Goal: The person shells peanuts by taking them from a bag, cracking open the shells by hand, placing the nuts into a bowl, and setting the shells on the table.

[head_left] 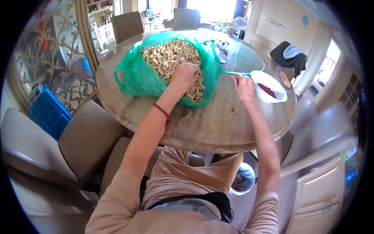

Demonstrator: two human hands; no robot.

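A green plastic bag [134, 80] lies wide open on the round table, full of unshelled peanuts [167, 56]. My left hand [185, 77], with a red beaded bracelet [161, 112] on its wrist, is over the right part of the heap. Its fingers are curled in among the shells, and whatever they grip is hidden. Just left of a white bowl [277, 97] is my right hand [244, 87], held above the tabletop with its fingers drawn together; I cannot make out anything in them. Dark red peanut kernels [267, 90] lie in the bowl.
The round table [202, 134] has a glass turntable [243, 54] behind the bag. Small dark red scraps [233, 112] lie on the tabletop. A lined waste bin [243, 179] stands below the table's edge, beside my leg. Chairs [91, 132] surround the table.
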